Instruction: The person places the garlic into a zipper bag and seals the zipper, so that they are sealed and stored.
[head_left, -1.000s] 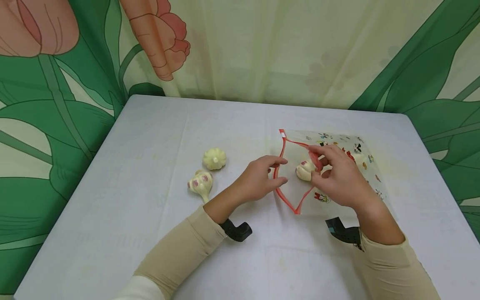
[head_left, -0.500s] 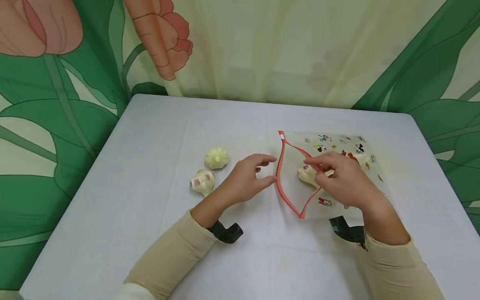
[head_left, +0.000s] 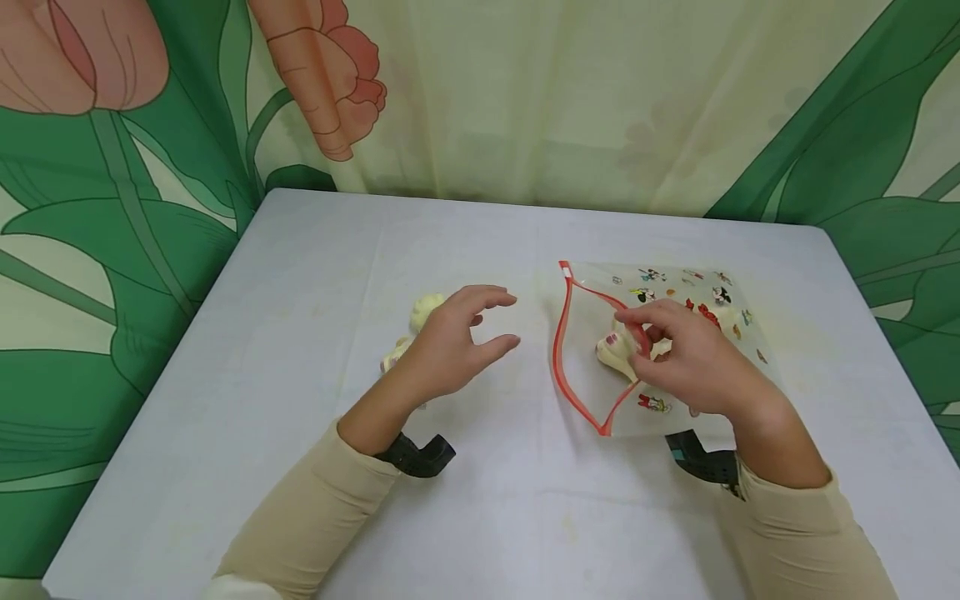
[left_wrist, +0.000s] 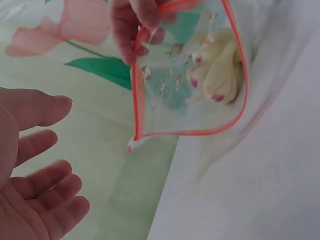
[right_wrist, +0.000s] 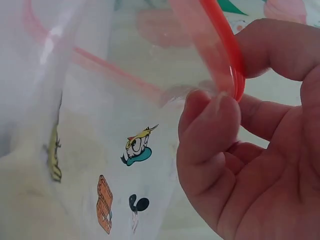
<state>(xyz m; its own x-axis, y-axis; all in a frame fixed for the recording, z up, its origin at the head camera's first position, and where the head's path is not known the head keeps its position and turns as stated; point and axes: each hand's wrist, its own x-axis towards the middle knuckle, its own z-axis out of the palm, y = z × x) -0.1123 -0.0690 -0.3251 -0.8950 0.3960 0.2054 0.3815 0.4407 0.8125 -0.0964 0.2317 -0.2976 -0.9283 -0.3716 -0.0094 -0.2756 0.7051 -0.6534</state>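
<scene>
My right hand point(head_left: 690, 358) pinches the red zip edge of a clear zip bag point(head_left: 581, 367) printed with small cartoon figures, holding its mouth apart. Inside, near the opening, lies a garlic bulb point(head_left: 617, 352) with purple marks; the left wrist view shows this garlic point(left_wrist: 220, 75) through the mouth. In the right wrist view, thumb and fingers point(right_wrist: 215, 120) grip the red strip. My left hand point(head_left: 450, 346), fingers spread and holding nothing, is left of the bag. Partly hidden behind it are a pale ribbed garlic bulb point(head_left: 424, 310) and a purple-marked one point(head_left: 390, 358).
A white cloth covers the table point(head_left: 300, 317), its far edge meeting a pale curtain point(head_left: 540, 108) printed with green leaves and pink flowers. Dark straps point(head_left: 420, 458) sit at both wrists.
My left hand has drawn away from the bag's left edge, moving left toward the two loose garlic bulbs. My right hand stays at the bag's zip edge.
</scene>
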